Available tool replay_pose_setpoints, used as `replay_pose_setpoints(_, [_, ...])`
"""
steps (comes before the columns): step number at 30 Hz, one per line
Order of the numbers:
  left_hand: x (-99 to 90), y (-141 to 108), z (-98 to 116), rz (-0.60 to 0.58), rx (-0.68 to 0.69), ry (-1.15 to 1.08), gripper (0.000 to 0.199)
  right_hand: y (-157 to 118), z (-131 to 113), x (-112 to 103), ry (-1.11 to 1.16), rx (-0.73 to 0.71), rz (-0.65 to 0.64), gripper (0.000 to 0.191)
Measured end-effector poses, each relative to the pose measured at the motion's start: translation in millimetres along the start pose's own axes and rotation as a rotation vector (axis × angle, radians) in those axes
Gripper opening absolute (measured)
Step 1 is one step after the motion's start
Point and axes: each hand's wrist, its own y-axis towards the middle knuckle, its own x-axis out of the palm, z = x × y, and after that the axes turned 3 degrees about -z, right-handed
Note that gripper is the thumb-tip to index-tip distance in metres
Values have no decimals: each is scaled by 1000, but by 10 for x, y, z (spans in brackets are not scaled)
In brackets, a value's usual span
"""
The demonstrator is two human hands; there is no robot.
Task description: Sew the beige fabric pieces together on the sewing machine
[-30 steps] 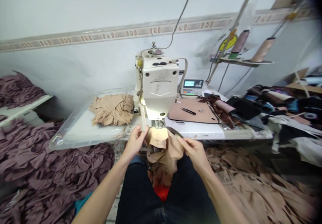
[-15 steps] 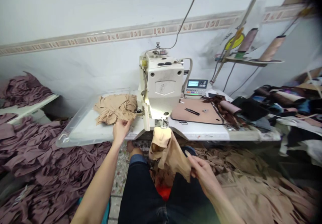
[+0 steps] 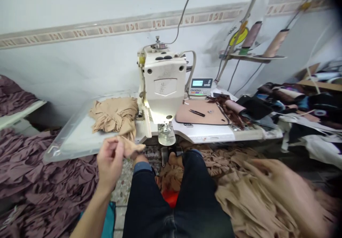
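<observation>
The cloth is tan, the heap mauve.

White sewing table, clear plastic tray holding crumpled beige fabric, tan mat bearing black snips

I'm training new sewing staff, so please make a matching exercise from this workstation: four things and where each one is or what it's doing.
Things:
1. Left hand
2. Digital control panel
3. Thread cones
4. Slim black tool

Places or states:
A. Lying on a pink mat
B. Standing on a wall shelf
C. Holding a tan fabric piece
D. Just right of the sewing machine head

Pairs: 1-C, 2-D, 3-B, 4-A
</observation>
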Motion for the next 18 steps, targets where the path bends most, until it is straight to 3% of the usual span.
replay_pose_setpoints(2, [131, -336, 69, -80, -74, -66, 27, -218, -300, 292, 358, 11, -200, 61])
replay_pose_setpoints(4, [321, -645, 38, -199, -201, -167, 30, -563, -733, 671, 607, 34, -408, 55])
replay_pose_setpoints(7, [580, -985, -90, -338, -375, -290, 34, -1096, -1386, 1236, 825, -69, -504, 43])
replay_pose_setpoints(10, [676, -1120, -217, -392, -417, -291, 35, -1356, -1791, 1627, 876, -140, -607, 41])
replay_pose_setpoints(14, [531, -1011, -376, -496, -394, -161, 38, -1208, -1834, 1741, 805, -185, -667, 37])
replay_pose_setpoints(16, [406, -914, -448, -690, -414, -121, 38, -1035, -1725, 1652, 774, -204, -736, 31])
replay_pose_setpoints(18, [306, -851, -493, -957, -456, -106, 37, -864, -1599, 1524, 759, -216, -855, 32])
